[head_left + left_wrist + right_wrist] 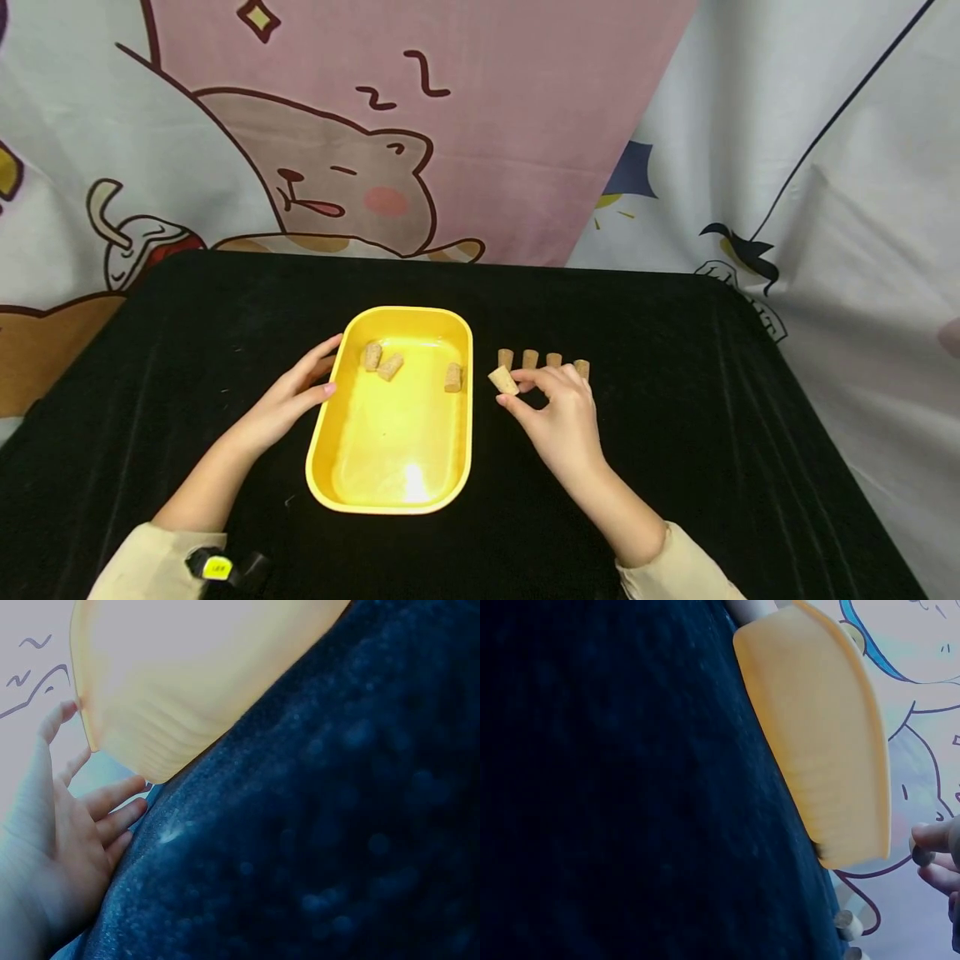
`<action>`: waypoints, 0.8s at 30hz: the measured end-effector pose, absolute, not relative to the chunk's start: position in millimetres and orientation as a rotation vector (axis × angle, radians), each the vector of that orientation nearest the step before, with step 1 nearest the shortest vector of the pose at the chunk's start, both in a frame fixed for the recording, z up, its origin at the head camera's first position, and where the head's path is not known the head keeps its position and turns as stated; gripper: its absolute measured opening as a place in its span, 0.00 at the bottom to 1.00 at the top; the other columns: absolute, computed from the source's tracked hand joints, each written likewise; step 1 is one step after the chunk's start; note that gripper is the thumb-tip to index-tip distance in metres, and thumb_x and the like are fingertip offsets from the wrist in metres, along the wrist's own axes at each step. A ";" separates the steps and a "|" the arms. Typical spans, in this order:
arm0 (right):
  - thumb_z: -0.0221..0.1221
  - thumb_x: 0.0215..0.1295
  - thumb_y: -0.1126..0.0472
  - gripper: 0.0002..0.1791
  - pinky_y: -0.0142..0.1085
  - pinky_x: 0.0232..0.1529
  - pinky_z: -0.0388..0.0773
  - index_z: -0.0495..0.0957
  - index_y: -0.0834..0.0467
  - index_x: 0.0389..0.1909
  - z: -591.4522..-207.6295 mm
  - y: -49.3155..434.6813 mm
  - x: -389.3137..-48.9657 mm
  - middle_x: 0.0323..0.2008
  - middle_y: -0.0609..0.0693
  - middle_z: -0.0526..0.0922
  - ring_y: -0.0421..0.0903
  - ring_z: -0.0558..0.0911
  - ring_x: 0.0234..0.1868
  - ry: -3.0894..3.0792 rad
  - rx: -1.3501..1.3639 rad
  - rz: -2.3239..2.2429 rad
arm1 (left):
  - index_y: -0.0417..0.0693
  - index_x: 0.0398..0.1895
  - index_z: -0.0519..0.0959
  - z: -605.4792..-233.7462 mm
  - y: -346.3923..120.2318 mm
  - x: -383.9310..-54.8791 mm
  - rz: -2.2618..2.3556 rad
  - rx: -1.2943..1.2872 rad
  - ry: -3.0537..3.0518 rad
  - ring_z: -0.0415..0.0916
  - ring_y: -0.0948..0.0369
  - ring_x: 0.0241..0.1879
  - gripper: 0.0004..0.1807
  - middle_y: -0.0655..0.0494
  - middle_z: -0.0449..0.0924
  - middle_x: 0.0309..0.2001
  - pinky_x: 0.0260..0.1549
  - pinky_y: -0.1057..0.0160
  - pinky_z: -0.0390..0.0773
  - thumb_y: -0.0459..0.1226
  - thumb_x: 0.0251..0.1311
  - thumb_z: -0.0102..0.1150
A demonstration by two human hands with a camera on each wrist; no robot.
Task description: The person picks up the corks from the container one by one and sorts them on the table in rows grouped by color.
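Observation:
My right hand (558, 408) pinches a tan cork (503, 381) between thumb and fingers, just off the right side of a yellow tray (386, 454). The held cork (922, 856) appears tilted above table level in the right wrist view. Inside the tray, toward its far end, lie two corks near the left wall, one of them a tilted cork (390, 367), and a third cork (453, 377) by the right wall. My left hand (288, 400) touches the tray's left rim with extended fingers; the left wrist view shows those fingers (124, 796) against its side.
Several corks stand in a row right of the tray, from the leftmost cork (506, 358) to the rightmost cork (582, 367), partly behind my right hand. A black cloth (675, 467) covers the table. A printed curtain (525, 125) hangs behind its far edge.

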State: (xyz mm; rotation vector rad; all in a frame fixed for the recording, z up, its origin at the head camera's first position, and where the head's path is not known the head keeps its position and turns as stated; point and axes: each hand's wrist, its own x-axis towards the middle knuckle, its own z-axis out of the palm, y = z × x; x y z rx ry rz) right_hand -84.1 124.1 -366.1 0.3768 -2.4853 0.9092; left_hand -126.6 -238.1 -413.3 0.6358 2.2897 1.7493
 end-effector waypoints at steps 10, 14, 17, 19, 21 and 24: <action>0.75 0.45 0.59 0.15 0.39 0.37 0.63 0.85 0.57 0.35 -379.6 117.5 -78.8 0.27 0.44 0.81 0.48 0.71 0.31 -2.491 0.244 0.953 | 0.49 0.76 0.48 -413.2 -238.2 -126.5 1.740 0.636 2.303 0.63 0.41 0.61 0.33 0.33 0.59 0.67 0.49 0.67 0.73 0.33 0.70 0.45; 0.75 0.46 0.58 0.16 0.39 0.38 0.64 0.85 0.58 0.36 -387.3 116.1 -77.8 0.26 0.44 0.81 0.47 0.72 0.31 -2.505 0.221 0.962 | 0.49 0.76 0.48 -412.2 -237.8 -125.9 1.739 0.636 2.303 0.62 0.40 0.61 0.33 0.33 0.59 0.67 0.49 0.67 0.73 0.33 0.71 0.44; 0.75 0.46 0.57 0.17 0.38 0.37 0.64 0.85 0.58 0.38 -391.9 115.9 -78.3 0.26 0.44 0.80 0.45 0.71 0.30 -2.518 0.212 0.941 | 0.48 0.76 0.48 -411.9 -237.7 -125.7 1.739 0.636 2.300 0.62 0.39 0.61 0.33 0.33 0.59 0.67 0.49 0.67 0.73 0.33 0.71 0.44; 0.75 0.46 0.57 0.17 0.38 0.37 0.64 0.85 0.57 0.38 -393.9 116.0 -78.4 0.26 0.44 0.80 0.44 0.70 0.30 -2.525 0.208 0.918 | 0.48 0.76 0.48 -412.0 -237.7 -125.7 1.737 0.638 2.300 0.62 0.39 0.61 0.33 0.33 0.59 0.67 0.49 0.67 0.73 0.33 0.71 0.44; 0.75 0.46 0.56 0.17 0.37 0.36 0.64 0.85 0.57 0.38 -395.5 116.4 -78.7 0.26 0.43 0.80 0.43 0.70 0.30 -2.529 0.205 0.896 | 0.48 0.76 0.48 -412.1 -237.8 -125.9 1.740 0.638 2.298 0.62 0.39 0.61 0.33 0.33 0.59 0.67 0.49 0.67 0.73 0.33 0.71 0.44; 0.75 0.46 0.56 0.17 0.37 0.36 0.64 0.85 0.57 0.38 -398.7 117.2 -79.8 0.25 0.43 0.80 0.42 0.70 0.30 -2.533 0.197 0.880 | 0.49 0.76 0.48 -412.2 -237.7 -126.1 1.745 0.639 2.293 0.61 0.39 0.62 0.33 0.33 0.58 0.67 0.49 0.67 0.73 0.33 0.71 0.44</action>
